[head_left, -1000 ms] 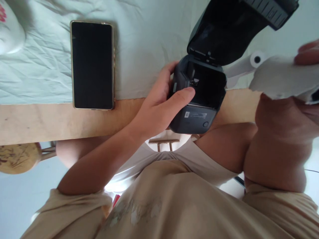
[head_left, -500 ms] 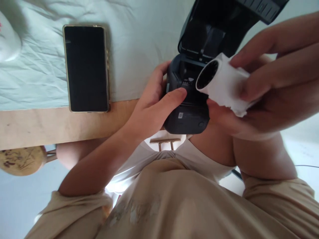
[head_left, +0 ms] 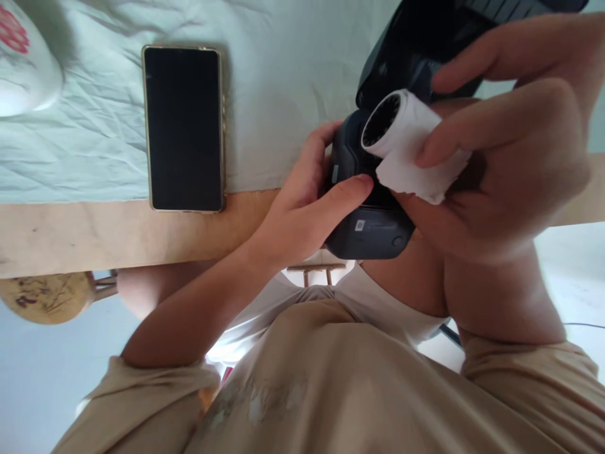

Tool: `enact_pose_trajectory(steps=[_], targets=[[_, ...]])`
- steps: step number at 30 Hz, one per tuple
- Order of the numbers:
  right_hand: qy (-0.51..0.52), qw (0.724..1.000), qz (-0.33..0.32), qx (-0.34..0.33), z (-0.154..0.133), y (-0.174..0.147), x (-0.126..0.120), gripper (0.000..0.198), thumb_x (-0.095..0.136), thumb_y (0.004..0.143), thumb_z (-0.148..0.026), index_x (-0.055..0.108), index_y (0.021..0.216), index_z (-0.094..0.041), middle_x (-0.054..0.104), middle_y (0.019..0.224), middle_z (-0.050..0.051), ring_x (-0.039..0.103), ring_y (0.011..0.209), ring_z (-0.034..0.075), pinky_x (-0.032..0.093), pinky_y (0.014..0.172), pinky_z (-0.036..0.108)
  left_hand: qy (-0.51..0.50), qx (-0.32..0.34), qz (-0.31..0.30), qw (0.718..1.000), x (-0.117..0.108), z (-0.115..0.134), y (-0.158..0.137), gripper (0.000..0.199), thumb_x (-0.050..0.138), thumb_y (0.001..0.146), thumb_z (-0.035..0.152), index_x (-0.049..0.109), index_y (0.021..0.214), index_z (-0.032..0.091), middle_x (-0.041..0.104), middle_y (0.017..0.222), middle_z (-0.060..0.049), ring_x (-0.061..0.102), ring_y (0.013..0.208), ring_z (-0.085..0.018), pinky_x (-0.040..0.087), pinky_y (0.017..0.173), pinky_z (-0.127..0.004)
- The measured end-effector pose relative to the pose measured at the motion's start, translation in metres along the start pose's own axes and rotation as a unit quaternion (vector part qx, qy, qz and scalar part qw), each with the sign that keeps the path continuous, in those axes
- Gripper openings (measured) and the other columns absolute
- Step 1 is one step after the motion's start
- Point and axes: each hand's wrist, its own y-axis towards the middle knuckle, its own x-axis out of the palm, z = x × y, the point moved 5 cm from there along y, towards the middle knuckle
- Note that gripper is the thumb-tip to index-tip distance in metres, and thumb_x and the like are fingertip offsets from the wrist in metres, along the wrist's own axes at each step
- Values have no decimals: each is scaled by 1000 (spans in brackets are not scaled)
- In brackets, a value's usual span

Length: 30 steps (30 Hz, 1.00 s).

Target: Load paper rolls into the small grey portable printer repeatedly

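A small black label printer is tilted at the table's edge with its lid swung up. My left hand is wrapped round the printer's left side, its thumb over the edge of the compartment. Between the fingers of my right hand is a white paper roll with a dark hollow core, its loose end ragged. The roll is over the printer's compartment and hides most of the inside. Whether the roll touches the printer I cannot tell.
A phone in a clear-edged case lies to the left on the pale green cloth. A white rounded object with red marks sits at the far left. Below the wooden table edge is a round stool.
My right hand has brought the paper roll left and slightly up, closer over the compartment, and its index finger has lifted off. The view has shifted, so the phone and printer appear further right.
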Motion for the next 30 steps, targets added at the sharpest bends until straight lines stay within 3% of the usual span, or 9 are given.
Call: enact_pose_trajectory(steps=[3,6,13,16,18,21,24,26,30], targets=[[7,986,38,-160,-10,-7,-7,12,56,97,-37,55,91,-27,63,111,1,62,104,12,59,85,33,22,-23,29,999,-2,2,-2,47,69,88,15,52,131,20,70,110,-1,71,108,-18,61,85,-22],[-5,978,51,-201,-5,-12,-11,15,62,91,-21,48,95,-23,66,113,0,65,104,12,55,84,34,47,-43,31,997,-3,3,-4,55,68,89,18,49,140,21,70,119,-3,69,116,-22,61,88,-25],[-64,980,31,-184,7,-20,-11,10,66,92,-16,56,92,-15,71,119,-7,70,107,10,53,90,29,37,-40,11,998,-4,2,-1,64,71,88,21,44,145,18,67,125,-4,67,120,-23,60,99,-30],[-42,979,17,-196,10,-21,-10,8,68,92,-16,61,93,-15,70,124,-3,69,116,15,54,97,34,39,-42,5,998,-4,-1,1,62,69,88,18,43,144,16,66,123,-6,68,115,-22,59,96,-31],[-19,974,32,-225,11,-20,-12,8,71,90,-18,63,91,-15,70,121,2,68,113,18,54,93,35,27,-25,-3,999,-4,-2,2,58,69,89,18,44,142,15,66,117,-4,67,111,-19,58,95,-29],[31,950,56,-307,7,-22,-17,8,71,89,-18,64,91,-16,65,99,3,62,89,13,46,77,32,30,-3,-9,1000,-6,-6,3,52,69,91,20,48,138,19,67,114,0,66,98,-11,55,94,-24],[70,927,24,-368,2,-28,-16,8,70,90,-19,63,94,-18,59,89,0,58,83,11,43,74,31,36,2,-30,999,-7,-6,4,53,72,92,32,46,137,22,66,117,0,65,95,-12,56,92,-25],[63,939,-5,-339,5,-31,-14,7,66,95,-25,64,98,-20,59,92,-1,61,90,10,49,81,31,77,7,-38,996,-6,-3,3,63,79,86,33,44,138,21,66,115,-2,64,99,-15,55,95,-27],[70,981,-7,-181,25,-32,-18,30,48,107,-46,64,115,-22,60,110,1,63,117,11,58,92,27,193,-7,-13,981,-9,3,2,79,81,74,22,41,142,20,64,114,-4,63,102,-19,52,100,-30]])
